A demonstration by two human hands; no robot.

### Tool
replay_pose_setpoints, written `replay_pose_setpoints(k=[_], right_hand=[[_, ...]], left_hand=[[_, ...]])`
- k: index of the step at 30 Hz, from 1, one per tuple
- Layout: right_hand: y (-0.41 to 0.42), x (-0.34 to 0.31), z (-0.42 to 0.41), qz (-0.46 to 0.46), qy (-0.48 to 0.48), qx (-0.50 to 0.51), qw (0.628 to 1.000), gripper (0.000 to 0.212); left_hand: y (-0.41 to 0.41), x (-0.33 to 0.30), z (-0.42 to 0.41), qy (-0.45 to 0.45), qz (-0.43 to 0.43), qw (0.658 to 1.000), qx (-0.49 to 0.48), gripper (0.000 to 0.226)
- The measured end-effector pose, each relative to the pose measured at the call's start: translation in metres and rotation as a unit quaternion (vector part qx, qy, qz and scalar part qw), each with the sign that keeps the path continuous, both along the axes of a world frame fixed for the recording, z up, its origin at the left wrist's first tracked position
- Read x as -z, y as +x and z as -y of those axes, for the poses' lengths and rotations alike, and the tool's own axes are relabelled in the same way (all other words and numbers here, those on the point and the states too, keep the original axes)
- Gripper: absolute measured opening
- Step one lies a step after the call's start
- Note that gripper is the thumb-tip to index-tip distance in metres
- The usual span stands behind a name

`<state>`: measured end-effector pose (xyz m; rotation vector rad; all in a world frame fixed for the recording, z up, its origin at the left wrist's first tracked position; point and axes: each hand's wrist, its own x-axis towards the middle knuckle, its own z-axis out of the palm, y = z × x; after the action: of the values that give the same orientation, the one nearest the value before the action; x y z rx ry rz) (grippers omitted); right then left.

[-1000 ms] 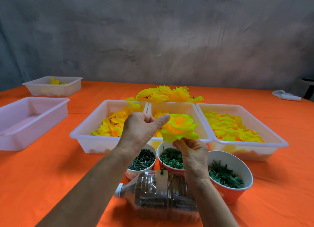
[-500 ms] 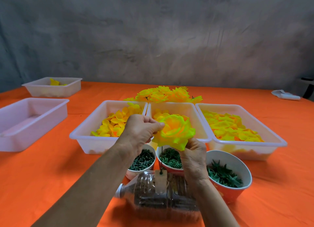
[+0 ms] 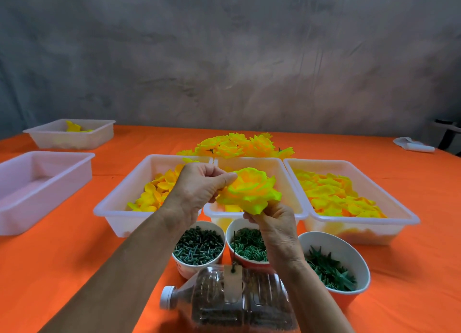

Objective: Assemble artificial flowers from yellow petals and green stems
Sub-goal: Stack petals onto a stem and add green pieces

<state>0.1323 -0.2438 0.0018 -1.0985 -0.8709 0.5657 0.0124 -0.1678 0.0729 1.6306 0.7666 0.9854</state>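
Head view: orange table point(image 3: 62, 270) carries three white trays point(image 3: 117, 208) of yellow petals point(image 3: 334, 195), with finished flowers point(image 3: 239, 145) piled behind them. Three bowls point(image 3: 349, 247) of green parts stand in front, and a clear bottle point(image 3: 239, 300) lies on its side nearest the person. Above the middle tray, the left hand point(image 3: 197, 190) pinches the yellow flower point(image 3: 249, 190) at its edge; the right hand point(image 3: 277, 223) grips its underside, fingers point(image 3: 254, 216) curled round the base.

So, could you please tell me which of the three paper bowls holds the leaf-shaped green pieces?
The rightmost bowl, the largest. The left bowl holds pin-like pieces, the middle one small rings.
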Motion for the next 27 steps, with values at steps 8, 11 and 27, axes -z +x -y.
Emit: replay_pose_setpoints(k=[8,11,27], right_hand=[[0.007,0.004,-0.010,0.019,0.000,0.004,1.000,0.021],[0.008,0.005,-0.012,0.019,0.000,-0.003,1.000,0.023],[0.032,-0.015,-0.048,0.019,0.005,-0.014,1.000,0.031]], left_hand=[[0.004,0.001,-0.021,-0.029,-0.026,0.999,-0.007,0.018],[0.005,0.000,-0.028,-0.035,-0.040,0.999,0.006,0.017],[0.033,-0.002,-0.070,-0.032,0.043,0.998,0.023,0.008]])
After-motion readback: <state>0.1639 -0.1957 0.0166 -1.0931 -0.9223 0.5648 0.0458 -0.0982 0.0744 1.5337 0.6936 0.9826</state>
